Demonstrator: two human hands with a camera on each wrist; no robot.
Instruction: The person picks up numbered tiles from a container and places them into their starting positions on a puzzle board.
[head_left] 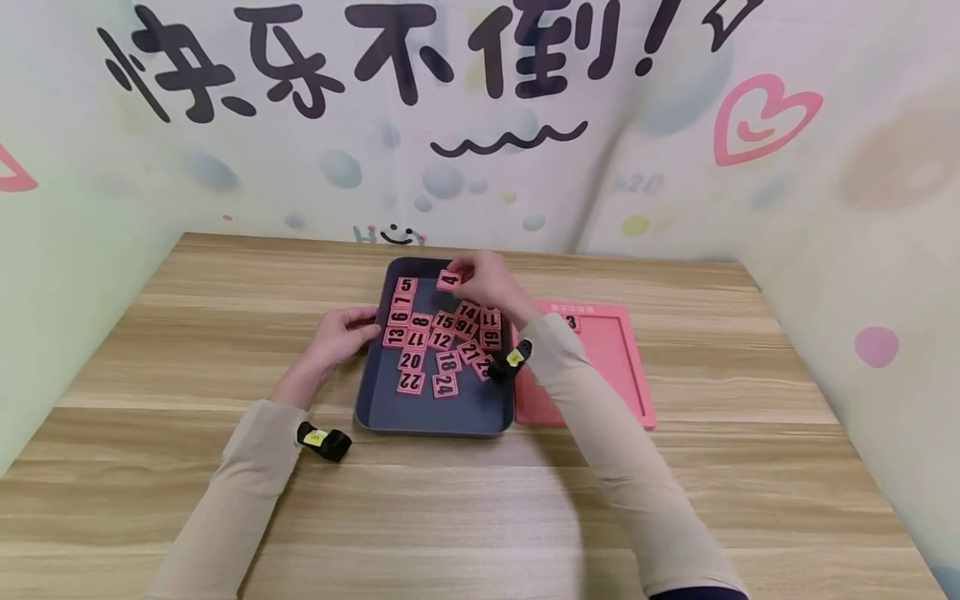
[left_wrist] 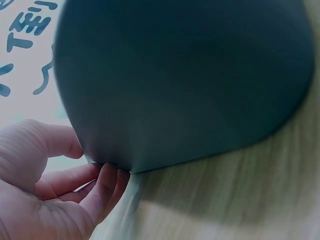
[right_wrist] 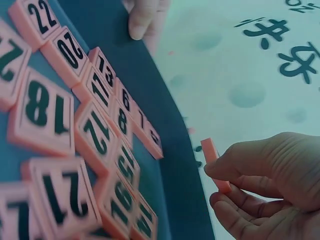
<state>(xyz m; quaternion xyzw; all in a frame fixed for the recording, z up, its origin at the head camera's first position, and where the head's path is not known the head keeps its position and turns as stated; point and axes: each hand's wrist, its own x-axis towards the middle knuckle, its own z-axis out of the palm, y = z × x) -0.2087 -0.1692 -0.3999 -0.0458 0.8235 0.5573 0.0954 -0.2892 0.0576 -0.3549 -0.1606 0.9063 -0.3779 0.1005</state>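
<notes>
Right hand (head_left: 483, 279): thumb and fingers pinch one pink tile marked 4 (head_left: 448, 280), held over the far end of the tray, its numeral turned sideways. Left hand (head_left: 339, 337): thumb and fingers grip the left rim of that dark tray (head_left: 401, 412). Inside the tray: pink number tiles (head_left: 411, 360), black numerals turned various ways; 5, 7, 6 and 13 line the left side, 22 and 24 lie nearest the person. Just right of the tray: one pink board (head_left: 611, 375) with a raised border, bearing a tile marked 3 (head_left: 572, 323) near its far edge, beside the right sleeve (head_left: 592, 417). Beneath all: wood-grain table (head_left: 150, 400). Behind: pale wall (head_left: 480, 192), large black characters.
</notes>
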